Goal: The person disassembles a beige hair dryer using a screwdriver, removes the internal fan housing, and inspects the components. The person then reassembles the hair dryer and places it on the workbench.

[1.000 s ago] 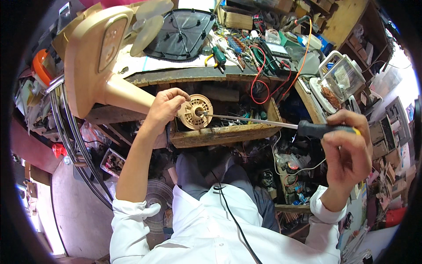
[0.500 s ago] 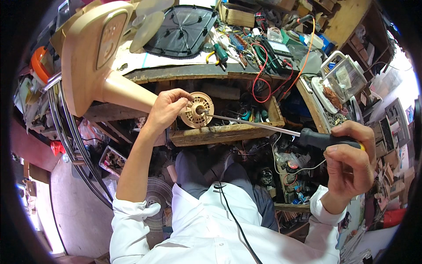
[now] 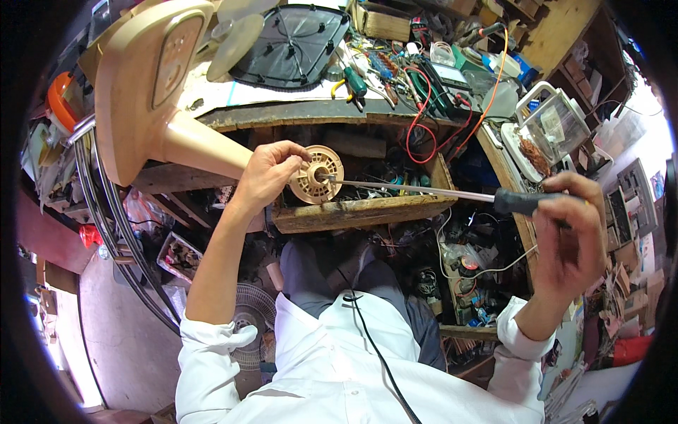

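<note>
A beige fan body [image 3: 134, 92] leans in from the left, its thick tube [image 3: 212, 147] ending in a round slotted collar [image 3: 333, 164]. My left hand [image 3: 265, 177] is closed at the collar's left rim, fingers bent over its edge. In my right hand [image 3: 571, 237] is a long screwdriver [image 3: 424, 189] with a dark handle, pinched between the fingertips and thumb. Its shaft runs left, nearly level, and the tip reaches into the collar's central hole. What the tip touches inside is hidden. The right fingers are slightly blurred.
Below the collar juts an open wooden drawer [image 3: 367, 215] with tools inside. On the workbench [image 3: 311, 112] lie a black fan-base plate [image 3: 289, 49], pliers [image 3: 355, 83] and red test leads [image 3: 417, 141]. Bent chrome tubes [image 3: 106, 212] stand at left. A clear-lidded box [image 3: 554, 120] sits at right.
The screwdriver's handle has risen and shifted slightly right, so the shaft lies more level. My right fingers have changed their hold on it. The left hand stays on the collar.
</note>
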A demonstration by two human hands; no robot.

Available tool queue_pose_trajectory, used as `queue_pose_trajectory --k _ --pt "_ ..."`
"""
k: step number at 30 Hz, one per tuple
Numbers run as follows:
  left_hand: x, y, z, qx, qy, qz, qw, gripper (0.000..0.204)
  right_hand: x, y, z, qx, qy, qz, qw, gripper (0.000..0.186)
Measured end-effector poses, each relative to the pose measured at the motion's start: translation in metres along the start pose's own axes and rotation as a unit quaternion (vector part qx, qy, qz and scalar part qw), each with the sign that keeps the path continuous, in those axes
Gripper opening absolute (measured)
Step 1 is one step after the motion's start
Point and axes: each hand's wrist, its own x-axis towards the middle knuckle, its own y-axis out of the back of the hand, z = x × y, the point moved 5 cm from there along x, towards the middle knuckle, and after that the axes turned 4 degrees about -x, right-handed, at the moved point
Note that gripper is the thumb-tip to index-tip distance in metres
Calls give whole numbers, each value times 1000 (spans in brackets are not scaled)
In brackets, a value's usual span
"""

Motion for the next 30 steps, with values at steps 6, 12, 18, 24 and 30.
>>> queue_pose_trajectory --k 6,12,18,24,30 --pt "-1 -2 1 -19 6 -7 1000 16 -4 -4 30 26 -107 23 994 20" --pt "0 -4 -1 -7 -9 -6 1000 16 10 8 -11 -102 -1 -129 986 46" --pt "-3 -4 -8 35 2 7 999 18 8 -1 -29 -13 96 -160 982 25" --pt "-7 0 -15 109 -62 86 988 24 -13 -12 -39 56 47 -221 972 36" --pt "-19 -16 4 352 -134 88 922 24 -46 -5 -32 84 140 -191 968 41"
